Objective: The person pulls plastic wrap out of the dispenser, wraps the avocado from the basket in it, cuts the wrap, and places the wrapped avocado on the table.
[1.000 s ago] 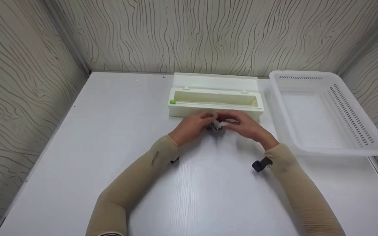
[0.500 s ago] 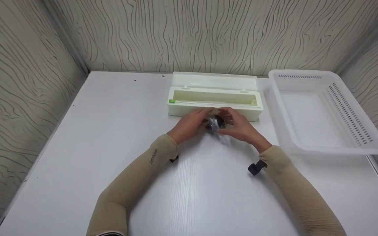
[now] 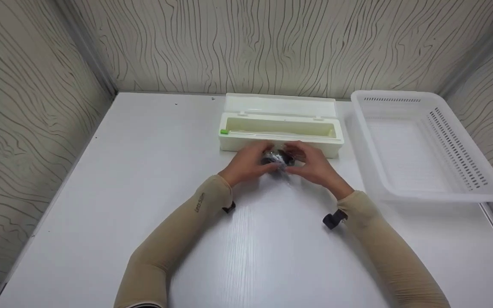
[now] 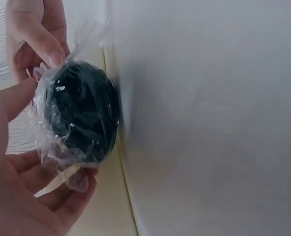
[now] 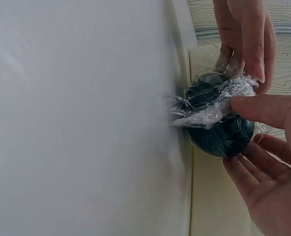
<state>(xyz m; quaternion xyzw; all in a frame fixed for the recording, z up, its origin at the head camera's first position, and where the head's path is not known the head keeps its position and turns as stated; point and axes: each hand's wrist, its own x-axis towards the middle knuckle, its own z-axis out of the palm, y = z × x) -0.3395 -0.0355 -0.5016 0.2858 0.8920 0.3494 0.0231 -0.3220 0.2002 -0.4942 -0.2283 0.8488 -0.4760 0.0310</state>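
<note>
A dark, round object [image 3: 284, 157], its kind hidden by crumpled clear cling film, sits between both hands just in front of the white box [image 3: 240, 144]. My left hand [image 3: 248, 164] holds its left side, thumb at the near side and fingers spread round it. From the right, my right hand [image 3: 315, 164] grips it. Its thumb presses the bunched cling film [image 5: 204, 115] in the right wrist view, and its fingers support the lower edge. Loose film sticks out beyond the round object [image 4: 83, 110] in the left wrist view.
The long box has its lid [image 3: 280, 105] tipped back, with a green slider [image 3: 224, 132] at the left end of its front rail. To the right stands a white plastic basket [image 3: 372, 147] with slotted sides. Patterned panels [image 3: 272, 47] wall in the white table [image 3: 144, 162].
The right hand has shifted slightly left, and the hands have spread, showing more of the dark round object. The left thumb has come forward onto its near side; the loose film trailing toward me looks shorter.
</note>
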